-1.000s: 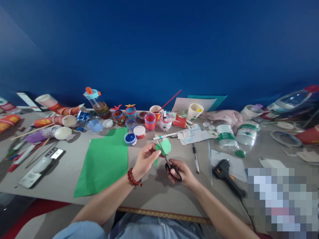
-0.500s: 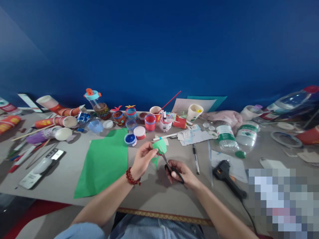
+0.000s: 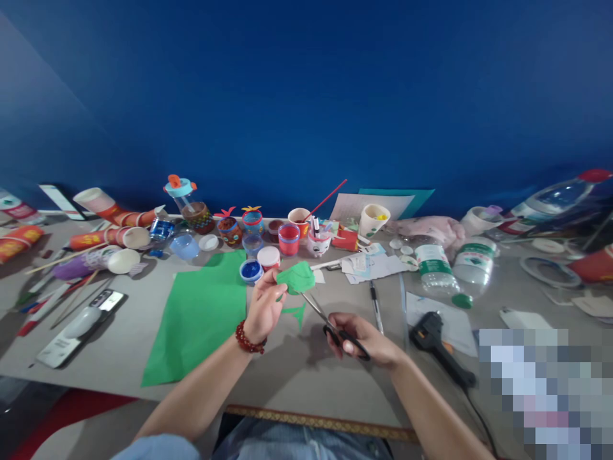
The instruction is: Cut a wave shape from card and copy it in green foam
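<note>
Between thumb and fingers, my left hand (image 3: 267, 305) pinches a small piece of green paper (image 3: 297, 277) with a rounded edge and what looks like a drawn line. My right hand (image 3: 357, 335) is closed round the black handles of a pair of scissors (image 3: 318, 308). The blades point up and left, their tips just under the paper's lower edge; I cannot tell whether they touch it. Below the held piece, a narrow green scrap (image 3: 299, 314) lies on the table. Left of my left hand is a large green sheet (image 3: 205, 319) lying flat.
Paint pots, one with blue paint (image 3: 251, 271), and decorated cups stand along the back. A black pen (image 3: 376, 306) and a glue gun (image 3: 440, 345) with a cord lie to the right, near cut plastic bottles (image 3: 435, 268). A phone (image 3: 81, 326) lies at left.
The green paper has turned in my left hand and shows a wider face, slightly further left. My right hand has drawn the scissors right and down, out from over the paper.
</note>
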Available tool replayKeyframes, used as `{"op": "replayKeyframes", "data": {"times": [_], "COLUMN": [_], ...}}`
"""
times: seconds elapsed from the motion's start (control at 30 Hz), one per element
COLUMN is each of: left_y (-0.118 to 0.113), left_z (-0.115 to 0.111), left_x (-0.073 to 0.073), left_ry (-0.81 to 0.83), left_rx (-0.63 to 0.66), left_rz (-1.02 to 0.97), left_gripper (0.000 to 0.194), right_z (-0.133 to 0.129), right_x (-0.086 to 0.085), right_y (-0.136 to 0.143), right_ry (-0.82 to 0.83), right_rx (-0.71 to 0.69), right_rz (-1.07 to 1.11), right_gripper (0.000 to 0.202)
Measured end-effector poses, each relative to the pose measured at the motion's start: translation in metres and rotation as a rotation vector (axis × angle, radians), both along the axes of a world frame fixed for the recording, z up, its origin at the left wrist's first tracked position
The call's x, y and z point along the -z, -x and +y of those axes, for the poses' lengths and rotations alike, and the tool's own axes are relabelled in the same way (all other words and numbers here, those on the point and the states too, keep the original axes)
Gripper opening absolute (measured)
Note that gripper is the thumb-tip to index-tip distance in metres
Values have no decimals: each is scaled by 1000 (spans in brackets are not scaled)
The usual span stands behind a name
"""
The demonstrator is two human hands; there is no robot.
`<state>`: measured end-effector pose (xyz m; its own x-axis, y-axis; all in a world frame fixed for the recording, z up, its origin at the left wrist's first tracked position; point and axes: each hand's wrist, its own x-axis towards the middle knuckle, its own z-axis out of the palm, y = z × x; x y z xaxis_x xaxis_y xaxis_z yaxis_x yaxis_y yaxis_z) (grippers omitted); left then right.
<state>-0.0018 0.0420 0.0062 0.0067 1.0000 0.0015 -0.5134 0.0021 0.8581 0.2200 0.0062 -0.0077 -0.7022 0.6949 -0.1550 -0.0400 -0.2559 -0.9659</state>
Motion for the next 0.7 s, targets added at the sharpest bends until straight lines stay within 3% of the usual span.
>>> {"op": "replayKeyframes", "data": {"times": [0.2, 0.37, 0.53, 0.7], "left_y": [1, -4, -14, -15], "left_z": [1, -6, -14, -14], "left_x": [-1, 1, 11, 22], "left_ry": [-69, -39, -11, 53], "left_rx": [21, 119, 288, 344], "left_rz": [-88, -32, 66, 127], "left_gripper": [14, 14, 17, 16], "right_z": [3, 3, 0, 1], "right_x": [-6, 3, 11, 9], "right_y": [-10, -3, 11, 14], "right_ry": [-27, -68, -18, -9], "right_rx": [117, 431, 621, 723], "right_rz": [10, 153, 236, 140], "right_gripper": [58, 55, 48, 36]}}
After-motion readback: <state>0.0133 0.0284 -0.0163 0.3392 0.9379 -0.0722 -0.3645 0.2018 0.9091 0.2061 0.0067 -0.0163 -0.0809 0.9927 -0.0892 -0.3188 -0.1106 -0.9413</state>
